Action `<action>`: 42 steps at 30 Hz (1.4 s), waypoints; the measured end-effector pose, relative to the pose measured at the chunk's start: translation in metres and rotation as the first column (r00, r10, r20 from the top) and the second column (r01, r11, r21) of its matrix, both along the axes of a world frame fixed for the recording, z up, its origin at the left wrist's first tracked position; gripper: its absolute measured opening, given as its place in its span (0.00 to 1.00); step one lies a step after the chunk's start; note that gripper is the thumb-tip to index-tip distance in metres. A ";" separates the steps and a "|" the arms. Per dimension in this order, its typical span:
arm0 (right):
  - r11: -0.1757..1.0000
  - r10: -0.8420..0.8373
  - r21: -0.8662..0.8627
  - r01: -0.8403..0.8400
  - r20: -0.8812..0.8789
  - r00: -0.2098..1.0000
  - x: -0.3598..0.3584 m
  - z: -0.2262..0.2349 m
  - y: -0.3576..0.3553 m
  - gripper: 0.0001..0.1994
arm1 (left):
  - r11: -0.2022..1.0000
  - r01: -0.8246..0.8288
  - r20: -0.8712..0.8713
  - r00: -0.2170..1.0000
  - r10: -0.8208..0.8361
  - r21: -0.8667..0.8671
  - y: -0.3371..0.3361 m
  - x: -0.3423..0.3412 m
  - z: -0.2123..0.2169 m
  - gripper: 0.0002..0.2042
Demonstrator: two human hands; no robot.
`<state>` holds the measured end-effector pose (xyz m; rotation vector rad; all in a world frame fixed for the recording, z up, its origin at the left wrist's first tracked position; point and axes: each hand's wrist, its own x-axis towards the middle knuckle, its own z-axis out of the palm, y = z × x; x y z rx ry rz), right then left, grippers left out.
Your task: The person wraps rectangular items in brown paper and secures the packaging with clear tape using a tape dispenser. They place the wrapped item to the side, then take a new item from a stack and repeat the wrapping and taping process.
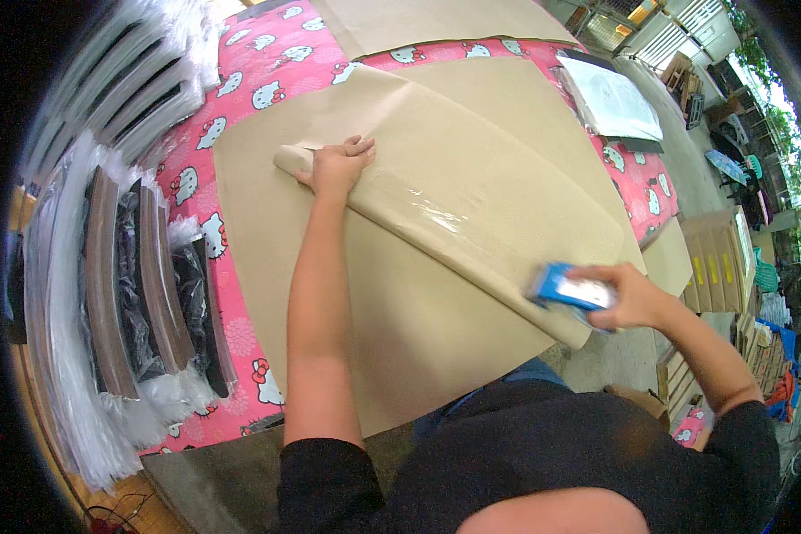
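Observation:
Brown kraft paper is rolled into a flattened bundle [498, 191] that slants from upper left to lower right. My left hand [338, 167] grips its upper-left end, the fingers bent over the top and the thumb at the edge. A shiny strip of clear tape [440, 214] lies along the bundle's middle. At the lower-right end, my right hand [627, 298] is closed around a blue tape dispenser [561, 285], blurred by motion. Beneath the bundle spreads a flat brown kraft sheet [400, 347].
A pink cartoon-print cloth [231, 116] covers the table. Plastic-wrapped curved dark strips [120, 285] are stacked along the left. More brown sheets [445, 20] lie at the far side. A white plastic-covered packet [610, 96] sits at the far right, and cardboard boxes [716, 267] stand beyond.

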<state>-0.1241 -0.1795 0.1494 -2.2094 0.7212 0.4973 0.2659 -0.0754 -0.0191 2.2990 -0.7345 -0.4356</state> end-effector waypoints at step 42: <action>0.998 -0.057 0.031 0.049 0.414 0.909 0.096 -0.177 -0.224 0.22 | 0.472 0.688 -0.305 0.360 -0.882 -0.552 0.056 -0.321 -0.062 0.25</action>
